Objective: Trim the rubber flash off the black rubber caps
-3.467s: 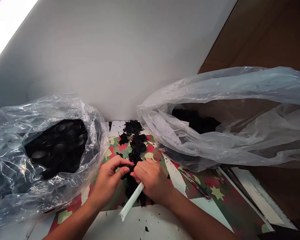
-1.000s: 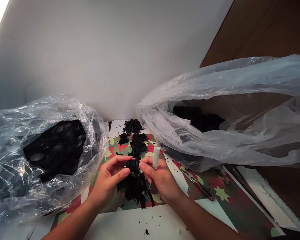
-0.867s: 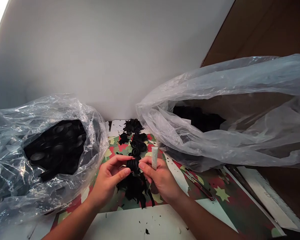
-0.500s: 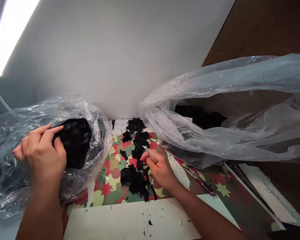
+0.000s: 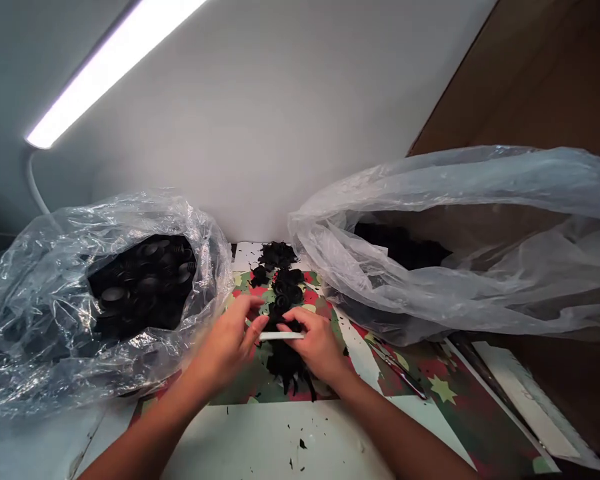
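My right hand (image 5: 317, 343) is closed around a slim white stick-like tool (image 5: 281, 336), which lies level and points left. Close by on the left, my left hand (image 5: 237, 340) is curved with thumb and fingers apart, near the tool's tip; I make out nothing held in it. Between and beneath both hands sits a heap of black scraps (image 5: 285, 367), partly hidden by the fingers. More black curled trimmings (image 5: 287, 287) run in a line towards the wall. To the left, a clear plastic bag (image 5: 35, 293) gapes open, with round, ridged black parts (image 5: 150, 283) inside.
On the right a large translucent bag (image 5: 460, 300) holds black material (image 5: 400, 245). Slender metal tools (image 5: 400, 373) lie on the patterned paper (image 5: 445, 387). A white board (image 5: 260, 440) with black specks is at the front. A bright lamp (image 5: 115, 67) hangs upper left.
My left hand has moved right, from over the clear bag's opening to beside the black scraps. The white tool has turned from slanting to level in my right hand. The view has shifted slightly.
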Tool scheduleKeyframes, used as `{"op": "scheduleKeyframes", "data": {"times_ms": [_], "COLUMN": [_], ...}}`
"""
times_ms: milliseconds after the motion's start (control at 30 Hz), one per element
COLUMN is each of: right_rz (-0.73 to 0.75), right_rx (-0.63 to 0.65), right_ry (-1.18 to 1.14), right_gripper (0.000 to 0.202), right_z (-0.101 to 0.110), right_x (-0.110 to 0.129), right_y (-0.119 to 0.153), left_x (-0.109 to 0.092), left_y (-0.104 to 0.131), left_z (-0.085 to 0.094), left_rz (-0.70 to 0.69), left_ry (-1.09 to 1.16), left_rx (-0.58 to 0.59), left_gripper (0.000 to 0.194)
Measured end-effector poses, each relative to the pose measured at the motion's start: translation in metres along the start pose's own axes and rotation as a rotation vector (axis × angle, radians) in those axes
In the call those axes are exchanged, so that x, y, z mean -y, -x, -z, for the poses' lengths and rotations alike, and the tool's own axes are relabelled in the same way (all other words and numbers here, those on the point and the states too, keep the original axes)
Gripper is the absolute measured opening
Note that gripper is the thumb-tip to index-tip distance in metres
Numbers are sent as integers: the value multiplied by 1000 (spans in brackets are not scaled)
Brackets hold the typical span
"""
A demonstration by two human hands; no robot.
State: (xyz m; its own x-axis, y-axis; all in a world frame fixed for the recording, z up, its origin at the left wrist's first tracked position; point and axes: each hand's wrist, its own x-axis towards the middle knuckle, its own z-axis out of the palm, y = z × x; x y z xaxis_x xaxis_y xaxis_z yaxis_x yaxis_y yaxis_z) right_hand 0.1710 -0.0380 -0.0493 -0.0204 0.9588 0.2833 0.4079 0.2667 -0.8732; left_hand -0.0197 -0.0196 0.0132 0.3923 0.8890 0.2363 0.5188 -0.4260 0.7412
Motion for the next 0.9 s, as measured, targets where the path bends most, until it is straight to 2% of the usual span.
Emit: {"op": "scheduleKeyframes", "data": {"times_ms": [67, 133, 233, 333, 400, 467, 567, 633, 733, 833, 900], "right_rz": [-127, -233, -387, -456, -400, -309, -152, -73, 13, 211, 319], "right_rx": [-42, -23, 22, 71, 46, -72, -270, -310, -253, -132, -53], "right_ry": [-188, -383, -587, -618, -549, -464, -383, -366, -351, -227, -143], "right_gripper": [30, 40, 52, 60, 60, 59, 65, 69, 64, 31, 14], "right_z": [4, 6, 5, 3, 4, 8, 17, 25, 33, 35, 34], "right_x": [1, 3, 8, 11, 11, 10, 7, 6, 11, 18, 20], "right_y": [-3, -3, 0, 3, 4, 3, 2, 3, 5, 8, 9], "left_x": [1, 3, 5, 7, 6, 6, 6, 8, 12, 13, 14], "left_y": [1, 0, -1, -1, -1, -1, -1, 0, -1, -2, -3], "left_z": [-10, -14, -16, -20, -23, -23, -22, -22, -25, -26, -25], "left_rz": [53, 66, 62, 108, 167, 232, 354, 412, 419, 349, 274], "left_ry": [209, 348, 399, 424, 486, 587, 710, 746, 774, 697, 569], "left_rx": [2, -9, 17, -9, -43, -35, 47, 98, 135, 126, 68], "left_gripper": [21, 22, 26, 25, 25, 29, 34, 34, 32, 35, 47]}}
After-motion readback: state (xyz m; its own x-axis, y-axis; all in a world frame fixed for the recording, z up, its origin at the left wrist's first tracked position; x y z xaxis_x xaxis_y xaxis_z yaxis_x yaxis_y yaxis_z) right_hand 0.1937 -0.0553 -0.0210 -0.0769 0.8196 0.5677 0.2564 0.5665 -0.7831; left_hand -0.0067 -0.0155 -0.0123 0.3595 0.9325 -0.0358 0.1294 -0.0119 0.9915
